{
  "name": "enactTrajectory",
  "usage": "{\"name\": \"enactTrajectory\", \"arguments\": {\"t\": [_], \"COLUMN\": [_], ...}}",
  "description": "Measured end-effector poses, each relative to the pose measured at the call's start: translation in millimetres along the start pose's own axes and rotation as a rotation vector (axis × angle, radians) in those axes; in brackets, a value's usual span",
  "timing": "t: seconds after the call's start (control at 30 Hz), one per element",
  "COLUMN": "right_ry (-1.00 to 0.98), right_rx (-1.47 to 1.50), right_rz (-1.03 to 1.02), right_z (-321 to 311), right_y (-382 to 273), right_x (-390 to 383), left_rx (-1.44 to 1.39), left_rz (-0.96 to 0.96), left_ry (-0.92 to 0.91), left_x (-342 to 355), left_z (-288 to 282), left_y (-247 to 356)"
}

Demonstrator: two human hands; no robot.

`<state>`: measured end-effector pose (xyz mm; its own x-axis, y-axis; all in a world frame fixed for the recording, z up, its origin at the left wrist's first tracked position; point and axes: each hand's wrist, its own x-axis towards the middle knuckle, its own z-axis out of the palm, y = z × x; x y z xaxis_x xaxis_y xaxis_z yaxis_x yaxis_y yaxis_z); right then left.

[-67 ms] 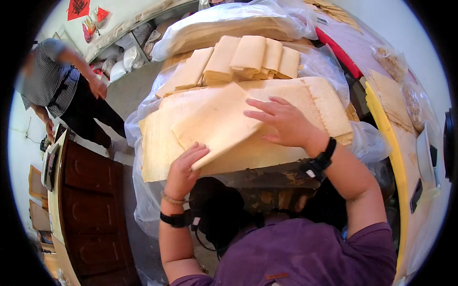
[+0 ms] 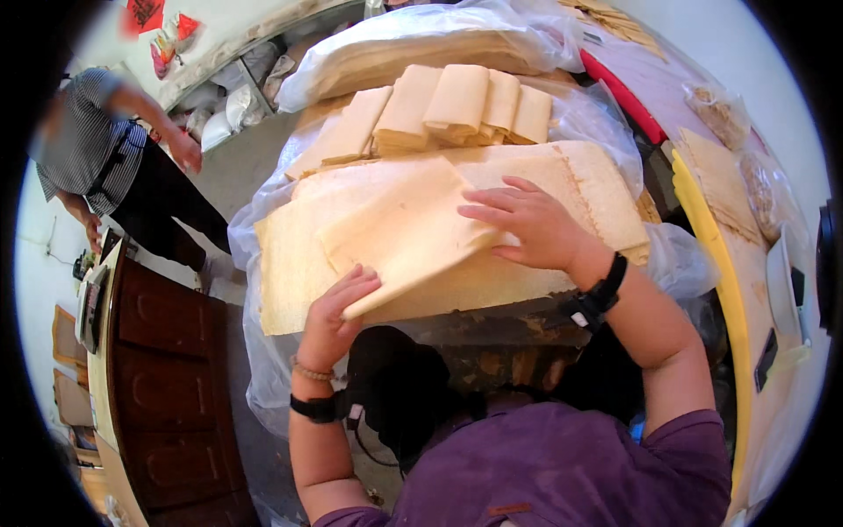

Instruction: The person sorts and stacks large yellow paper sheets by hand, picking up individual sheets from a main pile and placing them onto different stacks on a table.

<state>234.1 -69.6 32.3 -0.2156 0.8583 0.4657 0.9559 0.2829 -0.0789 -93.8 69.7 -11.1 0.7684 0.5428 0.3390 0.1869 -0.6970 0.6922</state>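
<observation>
A thin pale-yellow sheet (image 2: pixel 399 224), possibly tofu skin, lies folded and slanted over a broad stack of similar sheets (image 2: pixel 285 285). My left hand (image 2: pixel 341 303) is closed on its near left corner, fingers on top. At the sheet's right end, my right hand (image 2: pixel 522 220) has its fingers stretched out and spread over the edge, the thumb apart and lower. Part of the sheet's right end is hidden under that hand. Just beyond the stack, several folded bundles of sheets (image 2: pixel 457 101) lie side by side.
Clear plastic (image 2: pixel 263 369) surrounds the stack; a plastic-covered pile (image 2: pixel 421 57) stands behind. On the right run a yellow edge strip (image 2: pixel 716 263) and a table with bagged goods (image 2: pixel 716 114). A person (image 2: pixel 110 149) stands at the left beside a dark wooden cabinet (image 2: pixel 171 378).
My right hand has shifted slightly right, and the sheet's far corner has moved a little right with it. My left hand has moved slightly left and nearer, still on the corner.
</observation>
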Motion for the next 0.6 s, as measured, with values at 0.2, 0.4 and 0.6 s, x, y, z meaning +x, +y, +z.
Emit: {"name": "enactTrajectory", "arguments": {"t": [0.2,0.4,0.6], "right_ry": [-0.029,-0.085,-0.085], "right_rx": [0.416,0.87,0.632], "right_rz": [-0.04,0.703,0.785], "right_z": [10,29,48], "right_y": [23,12,25], "right_x": [-40,-27,-11], "left_rx": [-0.237,-0.387,-0.029], "left_rz": [0.063,-0.462,-0.458], "left_ry": [-0.105,0.077,0.337], "left_x": [-15,-4,20], "left_z": [-20,-24,10], "left_y": [-13,-15,-44]}}
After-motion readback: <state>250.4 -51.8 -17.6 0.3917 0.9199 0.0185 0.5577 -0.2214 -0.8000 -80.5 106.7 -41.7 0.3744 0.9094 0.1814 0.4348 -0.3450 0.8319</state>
